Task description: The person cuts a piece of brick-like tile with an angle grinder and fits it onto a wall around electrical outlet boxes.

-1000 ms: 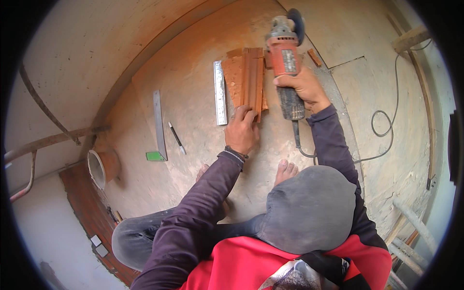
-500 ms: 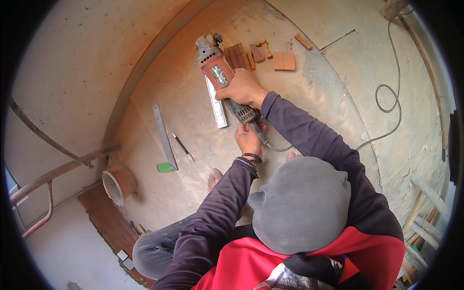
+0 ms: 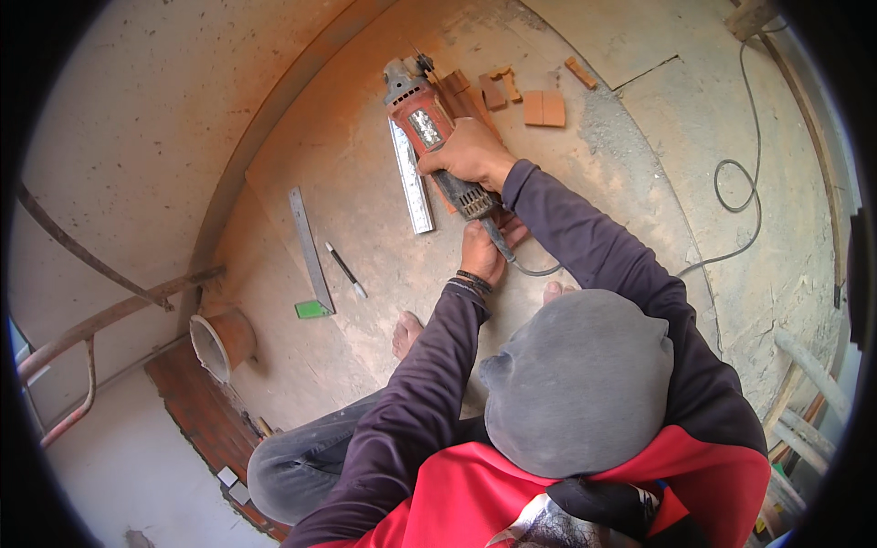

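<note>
My right hand (image 3: 472, 152) is wrapped round the body of a red and grey angle grinder (image 3: 414, 102), whose disc end points away from me. Close behind the grinder's rear vents, my left hand (image 3: 484, 253) is curled beside the power cord (image 3: 496, 239). Its fingers are partly hidden by the cord and tool, so what it grips does not show clearly. A terracotta strip (image 3: 445, 197) peeks out along the grinder's handle. To its left lies a silver metal bar (image 3: 416, 187). More terracotta pieces (image 3: 491, 91) lie right of the grinder's head.
A try square with a green handle (image 3: 314, 310) and a marker (image 3: 346, 270) lie on the dusty floor at left. An orange bucket (image 3: 236, 338) lies tipped beside metal tubing (image 3: 119, 311). Two square tile halves (image 3: 545, 108) sit farther right. A cable (image 3: 755, 196) loops along the right.
The grinder and both hands have shifted slightly right and away from me, partly with the whole view. More of the left hand's fingers show beside the cord, and a terracotta strip has appeared by the handle.
</note>
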Demonstrator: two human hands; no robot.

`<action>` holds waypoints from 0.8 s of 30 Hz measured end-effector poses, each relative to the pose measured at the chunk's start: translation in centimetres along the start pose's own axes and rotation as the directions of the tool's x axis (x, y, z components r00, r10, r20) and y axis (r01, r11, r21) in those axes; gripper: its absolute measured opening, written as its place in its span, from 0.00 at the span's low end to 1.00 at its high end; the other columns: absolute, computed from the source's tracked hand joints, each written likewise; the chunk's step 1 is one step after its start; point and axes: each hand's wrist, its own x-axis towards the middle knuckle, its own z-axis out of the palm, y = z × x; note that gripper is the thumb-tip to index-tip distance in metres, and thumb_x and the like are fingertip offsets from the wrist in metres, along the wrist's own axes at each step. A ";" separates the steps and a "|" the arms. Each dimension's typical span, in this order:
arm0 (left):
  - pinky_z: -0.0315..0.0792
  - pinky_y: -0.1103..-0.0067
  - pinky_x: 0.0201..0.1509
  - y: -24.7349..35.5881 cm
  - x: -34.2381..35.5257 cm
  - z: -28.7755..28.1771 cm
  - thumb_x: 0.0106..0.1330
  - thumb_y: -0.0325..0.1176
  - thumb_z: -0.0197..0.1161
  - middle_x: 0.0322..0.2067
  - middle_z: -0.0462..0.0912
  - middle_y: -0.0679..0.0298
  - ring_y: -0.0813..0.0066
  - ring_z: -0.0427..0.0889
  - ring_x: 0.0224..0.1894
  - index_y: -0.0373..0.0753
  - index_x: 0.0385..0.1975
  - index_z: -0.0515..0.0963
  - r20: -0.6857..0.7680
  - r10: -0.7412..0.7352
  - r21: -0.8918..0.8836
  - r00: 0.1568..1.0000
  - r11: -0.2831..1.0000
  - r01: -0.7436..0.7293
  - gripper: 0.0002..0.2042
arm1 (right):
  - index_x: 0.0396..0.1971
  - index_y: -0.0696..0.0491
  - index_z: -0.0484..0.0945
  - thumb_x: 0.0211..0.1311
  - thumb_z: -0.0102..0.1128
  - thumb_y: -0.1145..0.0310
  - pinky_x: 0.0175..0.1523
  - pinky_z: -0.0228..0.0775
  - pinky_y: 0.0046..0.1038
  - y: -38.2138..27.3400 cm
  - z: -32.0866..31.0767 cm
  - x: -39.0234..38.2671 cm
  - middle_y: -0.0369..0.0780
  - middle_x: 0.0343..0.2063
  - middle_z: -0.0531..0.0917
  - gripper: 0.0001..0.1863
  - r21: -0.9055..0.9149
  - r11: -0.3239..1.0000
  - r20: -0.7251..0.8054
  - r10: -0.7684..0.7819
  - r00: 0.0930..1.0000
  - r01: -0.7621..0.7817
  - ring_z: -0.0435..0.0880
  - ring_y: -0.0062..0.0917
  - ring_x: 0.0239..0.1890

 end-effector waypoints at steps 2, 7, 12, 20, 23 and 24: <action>0.80 0.66 0.59 0.1 0.3 -0.3 0.73 0.36 0.59 0.49 0.80 0.54 0.62 0.82 0.51 0.31 0.54 0.73 0.013 -0.011 0.024 1.000 1.000 0.011 0.16 | 0.33 0.68 0.85 0.36 0.80 0.57 0.43 0.78 0.31 0.2 0.2 0.3 0.52 0.33 0.87 0.30 0.024 1.000 0.008 0.011 1.000 -0.011 0.88 0.37 0.34; 0.79 0.65 0.60 0.0 0.3 -0.8 0.74 0.36 0.59 0.50 0.80 0.53 0.61 0.81 0.51 0.32 0.52 0.74 0.023 -0.040 -0.028 0.999 0.999 0.040 0.15 | 0.32 0.65 0.84 0.38 0.80 0.64 0.36 0.75 0.31 0.2 0.6 0.4 0.46 0.28 0.86 0.23 0.033 0.999 -0.011 0.000 1.000 0.000 0.84 0.30 0.28; 0.78 0.63 0.62 -0.1 0.5 -0.8 0.73 0.36 0.60 0.50 0.80 0.54 0.60 0.81 0.54 0.35 0.48 0.75 0.033 -0.044 -0.053 0.998 0.998 0.046 0.12 | 0.29 0.65 0.84 0.40 0.79 0.67 0.30 0.74 0.30 0.3 0.8 0.5 0.43 0.25 0.85 0.19 0.067 0.998 -0.019 0.002 1.000 -0.001 0.82 0.26 0.23; 0.73 0.61 0.67 -0.5 0.8 -1.4 0.74 0.38 0.62 0.53 0.79 0.54 0.58 0.78 0.60 0.38 0.46 0.75 0.084 -0.055 -0.067 0.995 0.996 0.060 0.11 | 0.27 0.66 0.83 0.43 0.77 0.69 0.23 0.73 0.30 -0.2 0.8 0.3 0.43 0.22 0.84 0.16 0.138 0.990 0.012 0.018 1.000 -0.019 0.81 0.25 0.18; 0.73 0.61 0.67 -0.3 0.8 -1.3 0.73 0.39 0.62 0.53 0.79 0.55 0.58 0.77 0.60 0.38 0.47 0.75 0.086 -0.059 -0.056 0.995 0.996 0.064 0.12 | 0.27 0.66 0.83 0.43 0.77 0.70 0.23 0.73 0.31 -0.4 0.7 0.2 0.43 0.22 0.85 0.16 0.111 0.993 0.006 0.036 0.999 -0.036 0.81 0.25 0.18; 0.73 0.61 0.67 -0.3 0.8 -1.3 0.73 0.39 0.62 0.53 0.79 0.55 0.58 0.77 0.60 0.38 0.47 0.75 0.087 -0.057 -0.053 0.995 0.997 0.062 0.13 | 0.27 0.66 0.83 0.43 0.77 0.70 0.23 0.73 0.31 -0.3 0.8 0.3 0.43 0.22 0.84 0.16 0.116 0.993 0.005 0.032 0.999 -0.033 0.81 0.25 0.18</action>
